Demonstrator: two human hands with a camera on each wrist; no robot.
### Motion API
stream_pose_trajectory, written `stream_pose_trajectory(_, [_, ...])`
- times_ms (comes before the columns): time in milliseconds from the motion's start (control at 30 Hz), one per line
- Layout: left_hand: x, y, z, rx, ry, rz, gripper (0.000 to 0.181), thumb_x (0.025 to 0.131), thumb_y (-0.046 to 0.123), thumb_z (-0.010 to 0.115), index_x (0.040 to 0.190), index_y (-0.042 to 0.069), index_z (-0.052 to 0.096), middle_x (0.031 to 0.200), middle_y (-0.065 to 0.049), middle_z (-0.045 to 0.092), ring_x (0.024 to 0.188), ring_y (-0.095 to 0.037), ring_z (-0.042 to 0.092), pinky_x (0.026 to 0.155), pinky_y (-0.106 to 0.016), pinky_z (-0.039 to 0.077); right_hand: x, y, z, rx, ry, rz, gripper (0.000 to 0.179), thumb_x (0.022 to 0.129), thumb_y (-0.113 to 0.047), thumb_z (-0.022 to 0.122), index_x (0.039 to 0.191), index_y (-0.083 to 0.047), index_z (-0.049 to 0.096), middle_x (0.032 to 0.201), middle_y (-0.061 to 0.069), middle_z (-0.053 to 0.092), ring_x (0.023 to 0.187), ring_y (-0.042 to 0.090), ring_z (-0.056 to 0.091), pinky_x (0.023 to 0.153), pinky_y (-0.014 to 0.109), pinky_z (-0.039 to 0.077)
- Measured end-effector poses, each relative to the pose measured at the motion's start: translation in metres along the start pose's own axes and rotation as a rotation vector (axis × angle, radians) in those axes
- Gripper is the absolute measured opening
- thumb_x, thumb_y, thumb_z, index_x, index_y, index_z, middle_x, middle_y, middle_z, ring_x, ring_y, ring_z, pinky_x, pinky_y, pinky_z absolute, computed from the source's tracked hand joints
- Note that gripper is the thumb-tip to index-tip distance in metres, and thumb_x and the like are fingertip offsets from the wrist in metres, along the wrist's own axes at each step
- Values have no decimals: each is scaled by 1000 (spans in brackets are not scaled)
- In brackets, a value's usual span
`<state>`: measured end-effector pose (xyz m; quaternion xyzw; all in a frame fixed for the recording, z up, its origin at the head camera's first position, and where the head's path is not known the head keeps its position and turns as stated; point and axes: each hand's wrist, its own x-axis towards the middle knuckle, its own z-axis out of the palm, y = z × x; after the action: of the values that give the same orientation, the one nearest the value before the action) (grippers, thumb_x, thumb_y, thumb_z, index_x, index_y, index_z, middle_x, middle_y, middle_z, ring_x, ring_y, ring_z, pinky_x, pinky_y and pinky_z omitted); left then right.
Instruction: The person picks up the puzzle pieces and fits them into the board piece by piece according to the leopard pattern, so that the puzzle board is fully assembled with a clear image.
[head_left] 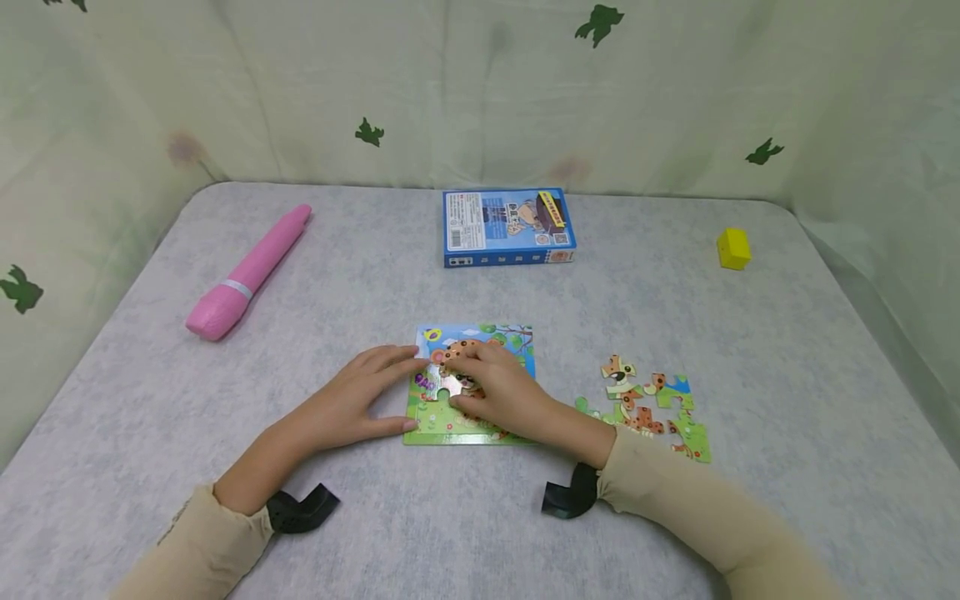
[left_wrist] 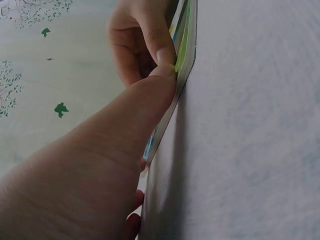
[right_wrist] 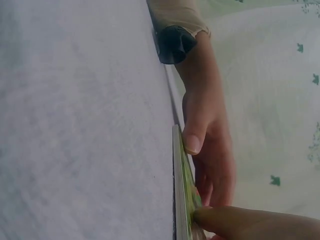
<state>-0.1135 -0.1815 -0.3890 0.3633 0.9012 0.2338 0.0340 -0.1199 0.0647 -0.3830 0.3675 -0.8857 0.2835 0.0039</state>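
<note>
A jigsaw puzzle board (head_left: 442,429) with a cartoon spotted animal lies flat in the middle of the table, partly filled. My left hand (head_left: 352,404) rests at the board's left side, its fingers fairly straight along the edge and its thumb (left_wrist: 160,82) at the lower left corner. Over the middle of the board, my right hand (head_left: 506,392) has its thumb and fingers curled down around a puzzle piece (head_left: 444,385) on the picture; the hand hides part of it. In the right wrist view the board (right_wrist: 184,200) appears edge-on.
Several loose puzzle pieces (head_left: 693,437) lie right of the board, some partly behind the right forearm. A blue box (head_left: 510,225) lies at the back. A pink microphone-shaped object (head_left: 251,271) is at the left, a yellow block (head_left: 733,248) at the far right. Curtains surround the table.
</note>
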Motion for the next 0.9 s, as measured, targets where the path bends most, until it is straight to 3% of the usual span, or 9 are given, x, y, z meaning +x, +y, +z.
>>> stream_pose_trajectory(267, [-1,-2,0,31,16,53,59,79,49,62,131,23,48,139,-9,33,125,-32,27,98,-52,23,5,3,5,8,-4,9,50,80,-28,68,125,-11,54,110,2,53,103,17,45,89,32,34])
stream_pose_trajectory(567, [-2,-1,-1,11,-8,15,62,79,52,60,133,23,45,141,-6,30,126,-32,25,98,-53,22,5,4,6,-11,11,20,49,81,-32,66,124,-11,55,105,-2,49,95,15,43,80,30,35])
stream_pose_trajectory(700, [-1,0,-1,-1,-31,-1,68,77,56,60,135,24,42,142,-5,27,128,-31,22,99,-53,20,3,2,4,-22,-34,45,51,84,-35,63,129,-14,50,112,-2,46,97,15,39,79,32,33])
stream_pose_trajectory(767, [-1,1,-1,-3,-37,-3,69,76,56,60,135,24,42,143,-5,27,128,-32,22,99,-53,19,2,2,2,32,-60,73,53,84,-35,62,132,-17,48,119,-1,45,105,15,37,85,35,32])
stream_pose_trajectory(900, [-1,1,-1,-8,-38,0,70,76,56,61,135,23,42,143,-6,26,128,-32,22,99,-53,19,-4,2,-8,265,-67,151,53,85,-32,62,133,-16,44,129,2,39,117,17,35,93,39,33])
